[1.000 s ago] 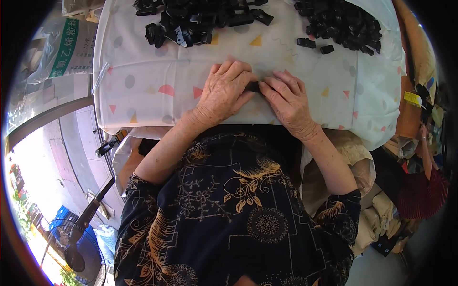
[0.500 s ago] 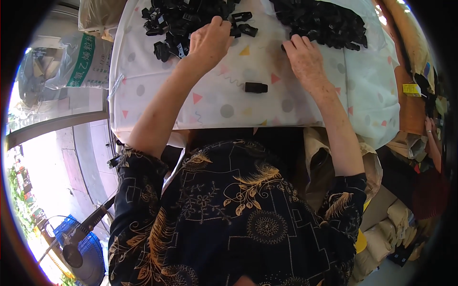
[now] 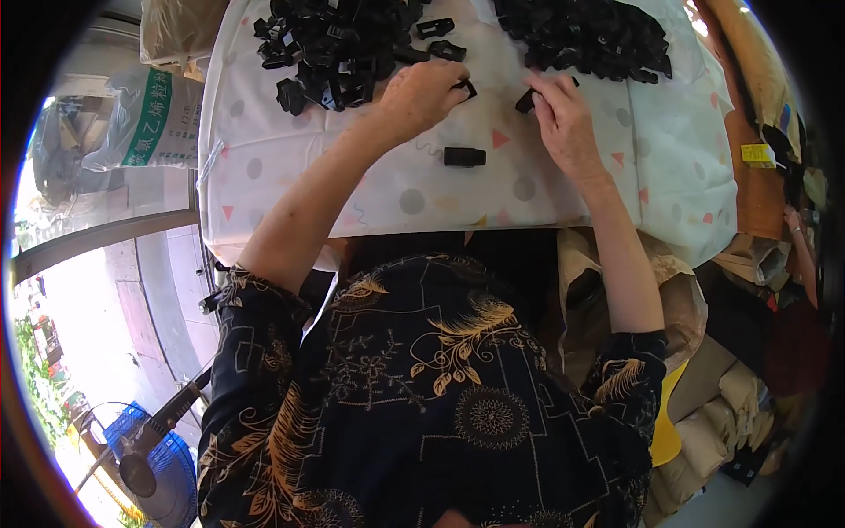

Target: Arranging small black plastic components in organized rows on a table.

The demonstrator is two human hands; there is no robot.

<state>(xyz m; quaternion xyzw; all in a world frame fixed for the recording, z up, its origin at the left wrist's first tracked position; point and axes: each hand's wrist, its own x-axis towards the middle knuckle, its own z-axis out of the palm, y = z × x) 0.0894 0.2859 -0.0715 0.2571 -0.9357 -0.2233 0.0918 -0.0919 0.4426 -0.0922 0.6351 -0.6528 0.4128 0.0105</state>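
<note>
White, creased, printed cloth (image 3: 669, 158) covers the desk (image 3: 378, 207), where a black oblong block (image 3: 465, 157), apparently moulded plastic, lies alone. At its eleven o'clock the left hand (image 3: 418, 97) pinches a black open-framed piece (image 3: 467, 89) in its grip; at two, the right hand (image 3: 566, 119) grips a slim black piece (image 3: 525, 101), fingertips probably suiting such small parts. Beyond, a jumbled angular black heap (image 3: 339, 53) sits at ten, a denser black heap (image 3: 585, 40) around half past one, presumably separated against mixing.
</note>
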